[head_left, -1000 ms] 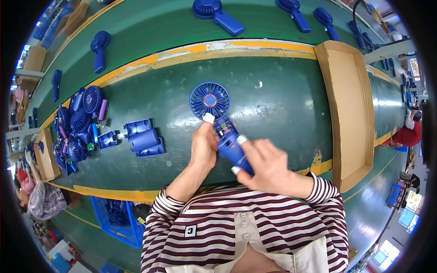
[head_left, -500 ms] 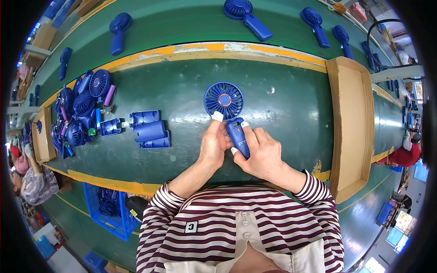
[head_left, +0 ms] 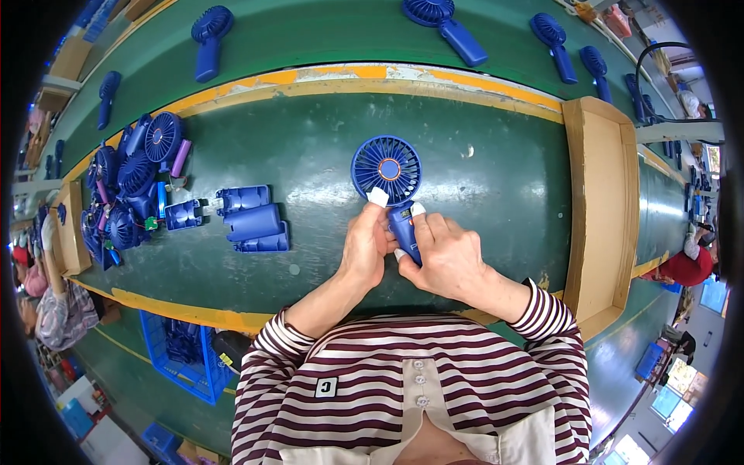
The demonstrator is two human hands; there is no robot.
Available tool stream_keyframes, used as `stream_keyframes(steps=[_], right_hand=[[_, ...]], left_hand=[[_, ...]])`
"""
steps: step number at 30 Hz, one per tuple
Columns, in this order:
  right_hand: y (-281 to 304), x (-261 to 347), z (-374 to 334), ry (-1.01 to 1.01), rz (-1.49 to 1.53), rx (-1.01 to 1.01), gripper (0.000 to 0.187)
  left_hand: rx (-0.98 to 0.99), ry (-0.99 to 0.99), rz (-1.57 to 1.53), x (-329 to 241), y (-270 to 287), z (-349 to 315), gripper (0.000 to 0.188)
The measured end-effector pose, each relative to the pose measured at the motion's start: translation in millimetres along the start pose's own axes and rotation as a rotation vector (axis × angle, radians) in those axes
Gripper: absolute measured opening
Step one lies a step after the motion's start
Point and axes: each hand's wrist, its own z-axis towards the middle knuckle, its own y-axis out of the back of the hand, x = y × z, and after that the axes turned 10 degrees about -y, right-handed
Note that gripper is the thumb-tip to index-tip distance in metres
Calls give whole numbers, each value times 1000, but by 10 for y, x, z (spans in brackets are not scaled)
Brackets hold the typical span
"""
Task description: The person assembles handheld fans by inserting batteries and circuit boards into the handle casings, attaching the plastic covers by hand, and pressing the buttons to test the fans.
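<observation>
A blue handheld fan [head_left: 388, 169] is between my two hands over the green bench, its round grille pointing away from me. My left hand [head_left: 366, 246] grips it where head and handle meet, the white-covered thumb on the grille's lower rim. Around the handle, my right hand [head_left: 448, 256] is closed, a white-tipped finger near the small display at the handle's top. The right fingers hide much of the handle. To the left of my hands lie several blue handle shells [head_left: 254, 222] and one short shell piece [head_left: 184, 215].
A heap of blue fan parts [head_left: 132, 182] with loose batteries lies at the left. An open cardboard tray [head_left: 598, 217] stands at the right. Finished-looking fans [head_left: 463, 40] lie on the green belt beyond the yellow edge. A blue crate [head_left: 182, 376] sits below the bench; another person [head_left: 70, 302] is far left.
The fan's head and handle line up more closely, and the fan has shifted slightly right. My right hand covers more of the handle. Fans on the belt appear shifted a little.
</observation>
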Motion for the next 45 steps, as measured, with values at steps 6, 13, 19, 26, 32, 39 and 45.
stream_keyframes(steps=[6,13,19,26,32,39,45], right_hand=[[-34,2,31,38,-53,-14,46],[48,-34,-89,-106,243,-95,61],[-33,-116,-392,-627,706,220,32],[-22,-202,-263,-987,1317,699,29],[10,-180,-243,-985,1304,697,29],[-56,-130,-203,-854,1189,572,33],[-110,-41,-110,-830,1310,416,34]], left_hand=[[-60,-1,171,-49,-74,9,26],[-50,60,201,-75,-27,32,21],[-39,19,222,-77,-88,27,24],[-17,14,238,-91,-164,27,24],[7,-5,219,-79,-127,14,25],[73,-11,142,-41,-114,-12,24],[234,-33,90,3,-114,-7,31]])
